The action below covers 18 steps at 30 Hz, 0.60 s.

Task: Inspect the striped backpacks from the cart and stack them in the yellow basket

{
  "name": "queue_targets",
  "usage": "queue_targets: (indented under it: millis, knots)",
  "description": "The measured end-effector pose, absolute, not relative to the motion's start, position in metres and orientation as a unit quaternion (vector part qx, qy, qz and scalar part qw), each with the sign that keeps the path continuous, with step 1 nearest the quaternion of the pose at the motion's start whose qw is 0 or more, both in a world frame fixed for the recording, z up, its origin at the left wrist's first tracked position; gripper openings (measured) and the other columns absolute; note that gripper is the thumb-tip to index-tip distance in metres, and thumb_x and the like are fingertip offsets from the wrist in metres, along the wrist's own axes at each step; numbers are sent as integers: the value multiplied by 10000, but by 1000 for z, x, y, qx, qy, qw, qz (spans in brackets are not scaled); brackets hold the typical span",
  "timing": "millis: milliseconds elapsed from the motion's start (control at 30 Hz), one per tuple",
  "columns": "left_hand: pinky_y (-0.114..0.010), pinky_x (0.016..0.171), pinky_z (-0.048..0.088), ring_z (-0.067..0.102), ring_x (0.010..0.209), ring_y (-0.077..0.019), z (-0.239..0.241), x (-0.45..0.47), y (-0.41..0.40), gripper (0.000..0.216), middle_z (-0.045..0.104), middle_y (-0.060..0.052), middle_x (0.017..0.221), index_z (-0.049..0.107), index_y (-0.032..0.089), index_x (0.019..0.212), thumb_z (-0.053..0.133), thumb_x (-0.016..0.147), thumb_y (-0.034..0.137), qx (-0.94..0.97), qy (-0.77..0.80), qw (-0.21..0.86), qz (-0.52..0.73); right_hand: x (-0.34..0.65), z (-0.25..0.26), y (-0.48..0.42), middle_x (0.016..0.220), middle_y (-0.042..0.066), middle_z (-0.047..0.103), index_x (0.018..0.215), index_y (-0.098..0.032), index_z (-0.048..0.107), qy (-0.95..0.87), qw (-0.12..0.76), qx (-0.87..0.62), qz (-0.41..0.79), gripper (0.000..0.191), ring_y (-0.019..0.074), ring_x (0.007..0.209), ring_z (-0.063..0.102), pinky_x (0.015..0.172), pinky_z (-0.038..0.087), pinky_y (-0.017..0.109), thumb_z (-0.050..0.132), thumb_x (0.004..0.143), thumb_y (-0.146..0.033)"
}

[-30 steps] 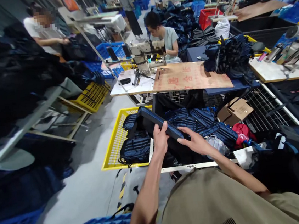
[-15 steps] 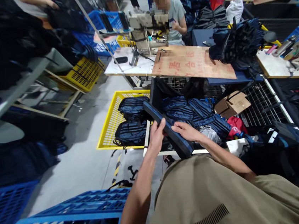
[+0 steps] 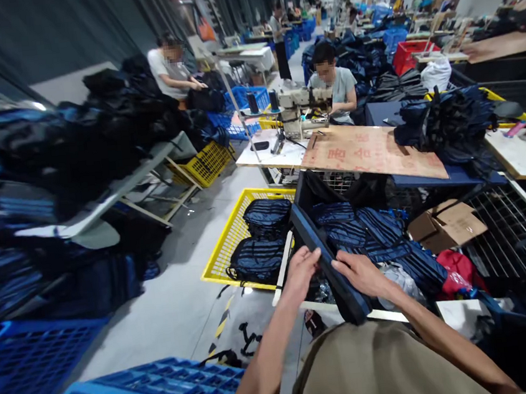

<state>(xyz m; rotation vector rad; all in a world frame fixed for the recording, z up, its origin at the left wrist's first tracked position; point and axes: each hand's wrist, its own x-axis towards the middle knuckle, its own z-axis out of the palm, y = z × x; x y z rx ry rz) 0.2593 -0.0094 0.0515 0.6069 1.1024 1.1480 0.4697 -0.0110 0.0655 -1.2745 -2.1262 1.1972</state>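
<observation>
A long navy-and-black fabric strip (image 3: 313, 234), padded-looking like a bag strap, slants across in front of my body. My left hand (image 3: 303, 273) grips its left edge near the middle, thumb on top. On the opposite edge my right hand (image 3: 359, 273) pinches it, thumb and fingers closed; some fingers of both hands are hidden. The strip's near end hangs close to my shirt, and its far end lies over the wire cart. Below and beyond it are stacked blue-and-black striped fabric pieces (image 3: 374, 229) in the cart.
A yellow basket (image 3: 221, 245) with striped bags stands left of the cart. A cardboard box (image 3: 451, 224) and red cloth (image 3: 461, 270) lie at right. Ahead is a sewing table with a wooden board (image 3: 370, 148); a co-worker (image 3: 338, 85) sits behind. A blue crate (image 3: 170, 382) is at lower left.
The view has tilted up, showing more of the workshop, so my hands and the strip appear lower and further right. Both hands keep their hold on the strip.
</observation>
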Motion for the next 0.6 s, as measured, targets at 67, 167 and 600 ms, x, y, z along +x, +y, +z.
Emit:
queue_targets:
  millis: [67, 167, 600]
  knots:
    - [-278, 744, 559, 719, 750, -159, 55, 238, 14, 560, 759, -24, 850, 685, 190, 909, 1029, 623, 529, 244, 510, 608, 557, 478, 74, -21, 805, -31, 569, 879, -254, 486, -800, 169, -419, 395, 403, 175, 753, 553, 732, 342, 301, 398, 1165, -524]
    - [-245, 697, 539, 682, 694, -121, 61, 222, 37, 568, 722, 22, 823, 640, 214, 930, 994, 657, 565, 246, 525, 555, 597, 498, 74, -30, 839, -21, 607, 881, -252, 508, -819, 142, -406, 380, 420, 183, 775, 578, 743, 368, 302, 401, 1171, -536]
    - [-214, 530, 396, 523, 566, -93, 73, 333, -37, 496, 630, 46, 778, 569, 241, 1121, 805, 904, 620, 427, 491, 598, 468, 465, 7, -26, 1362, 120, 769, 1511, -234, 608, -672, 375, -560, 307, 483, 276, 1179, 764, 1046, 601, 421, 439, 1080, -370]
